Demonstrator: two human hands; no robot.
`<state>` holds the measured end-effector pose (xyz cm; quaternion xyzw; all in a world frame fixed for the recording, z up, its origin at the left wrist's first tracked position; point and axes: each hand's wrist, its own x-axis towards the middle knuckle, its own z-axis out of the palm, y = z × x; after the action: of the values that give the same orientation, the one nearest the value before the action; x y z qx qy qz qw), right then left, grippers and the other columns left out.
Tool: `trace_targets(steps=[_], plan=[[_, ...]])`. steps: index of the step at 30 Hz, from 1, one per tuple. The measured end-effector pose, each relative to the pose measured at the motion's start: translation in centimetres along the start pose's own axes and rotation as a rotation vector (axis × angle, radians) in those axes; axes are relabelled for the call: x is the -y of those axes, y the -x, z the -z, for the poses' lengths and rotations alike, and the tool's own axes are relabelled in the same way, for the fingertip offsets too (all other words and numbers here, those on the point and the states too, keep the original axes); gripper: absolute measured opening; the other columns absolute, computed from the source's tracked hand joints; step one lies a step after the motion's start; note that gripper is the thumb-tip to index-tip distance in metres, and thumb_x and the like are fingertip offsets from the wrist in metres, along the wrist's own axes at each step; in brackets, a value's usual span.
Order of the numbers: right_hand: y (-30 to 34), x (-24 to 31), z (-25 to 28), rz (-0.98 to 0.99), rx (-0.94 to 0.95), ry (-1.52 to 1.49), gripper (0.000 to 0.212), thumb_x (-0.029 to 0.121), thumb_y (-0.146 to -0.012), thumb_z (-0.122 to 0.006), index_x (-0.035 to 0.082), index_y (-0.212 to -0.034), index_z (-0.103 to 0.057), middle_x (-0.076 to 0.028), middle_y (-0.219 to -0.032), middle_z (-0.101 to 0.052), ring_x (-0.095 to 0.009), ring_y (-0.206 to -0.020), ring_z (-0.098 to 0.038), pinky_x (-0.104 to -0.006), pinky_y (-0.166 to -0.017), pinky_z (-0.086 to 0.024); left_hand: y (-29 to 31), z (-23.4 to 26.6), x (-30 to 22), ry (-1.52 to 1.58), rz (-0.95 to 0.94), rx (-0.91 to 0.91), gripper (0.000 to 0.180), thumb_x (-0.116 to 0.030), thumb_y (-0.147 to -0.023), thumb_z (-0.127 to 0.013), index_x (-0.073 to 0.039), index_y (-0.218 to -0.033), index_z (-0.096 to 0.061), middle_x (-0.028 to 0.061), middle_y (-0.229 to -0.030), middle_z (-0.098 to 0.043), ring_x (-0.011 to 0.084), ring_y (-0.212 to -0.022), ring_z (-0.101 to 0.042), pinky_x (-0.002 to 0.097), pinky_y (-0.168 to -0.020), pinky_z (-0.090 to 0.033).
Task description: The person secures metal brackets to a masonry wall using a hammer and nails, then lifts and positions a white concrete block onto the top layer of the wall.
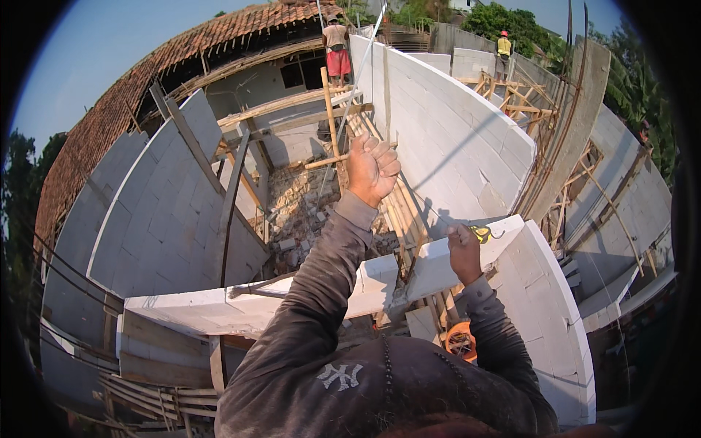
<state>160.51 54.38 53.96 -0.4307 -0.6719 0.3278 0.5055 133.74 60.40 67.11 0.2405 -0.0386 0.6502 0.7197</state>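
My left hand (373, 169) is raised in a closed fist above the rubble-filled room. Whatever its fingers hold, if anything, is too small to make out. Lower and to the right, my right hand (465, 254) is closed around a small yellow-and-black tool (480, 233) with a dark hook sticking out on its right side. Most of that tool is hidden by the fingers. A faint thin line seems to slant between the two hands. Just beneath my right hand runs the top of a low white block wall (437, 269), which joins a taller wall on the right.
Long bamboo poles (398, 212) lie along the tall white wall (438, 102). Broken rubble (299, 212) covers the room floor. An orange bucket (461, 341) sits below my right arm. One person (337, 55) stands on far planks, another (504, 51) beyond the wall. Rebar rises from a concrete column (577, 117).
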Motion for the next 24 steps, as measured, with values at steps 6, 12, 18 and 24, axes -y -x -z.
trace_targets(steps=[6, 12, 18, 24], plan=[[5.3, 11.2, -1.7, -0.019, 0.315, -0.745, 0.029, 0.026, -0.108, -0.053, -0.001, -0.105, -0.063, -0.003, -0.07, -0.054, -0.011, -0.057, -0.047, -0.0274, -0.056, -0.043, 1.9, 2.9, -3.1, -0.019, -0.027, -0.071, 0.043, -0.033, -0.103, -0.044, -0.021, -0.063, -0.035, -0.0059, -0.058, -0.024, 0.0105, -0.045, -0.024, 0.0275, -0.04, -0.022], [2.4, -3.0, -4.3, -0.063, 0.088, -0.046, 0.026, 0.027, -0.109, -0.049, 0.005, -0.104, -0.061, 0.006, -0.066, -0.036, -0.003, -0.056, -0.034, -0.0234, -0.052, -0.032, 0.9, -1.5, 0.4, -0.07, 0.061, -0.076, 0.044, -0.034, -0.104, -0.043, -0.02, -0.064, -0.033, -0.0057, -0.057, -0.023, 0.0107, -0.045, -0.022, 0.0271, -0.039, -0.02], [7.4, 11.3, -2.5, -0.385, 0.471, -1.012, 0.026, 0.024, -0.106, -0.054, 0.0, -0.102, -0.065, 0.002, -0.069, -0.047, -0.007, -0.063, -0.039, -0.0259, -0.06, -0.037, 1.3, 3.9, -4.9, 0.076, 0.019, 0.016, 0.042, -0.033, -0.103, -0.043, -0.019, -0.064, -0.033, -0.0049, -0.058, -0.024, 0.012, -0.048, -0.025, 0.0291, -0.043, -0.023], [8.3, 1.5, -3.0, -0.005, -0.058, 0.136, 0.033, 0.026, -0.106, -0.054, -0.001, -0.097, -0.069, -0.006, -0.077, -0.062, -0.015, -0.071, -0.056, -0.0322, -0.069, -0.047, 0.4, 0.7, -3.4, -0.052, 0.025, -0.002, 0.04, -0.033, -0.103, -0.044, -0.019, -0.066, -0.036, -0.0048, -0.059, -0.025, 0.0116, -0.048, -0.024, 0.0291, -0.043, -0.023]])
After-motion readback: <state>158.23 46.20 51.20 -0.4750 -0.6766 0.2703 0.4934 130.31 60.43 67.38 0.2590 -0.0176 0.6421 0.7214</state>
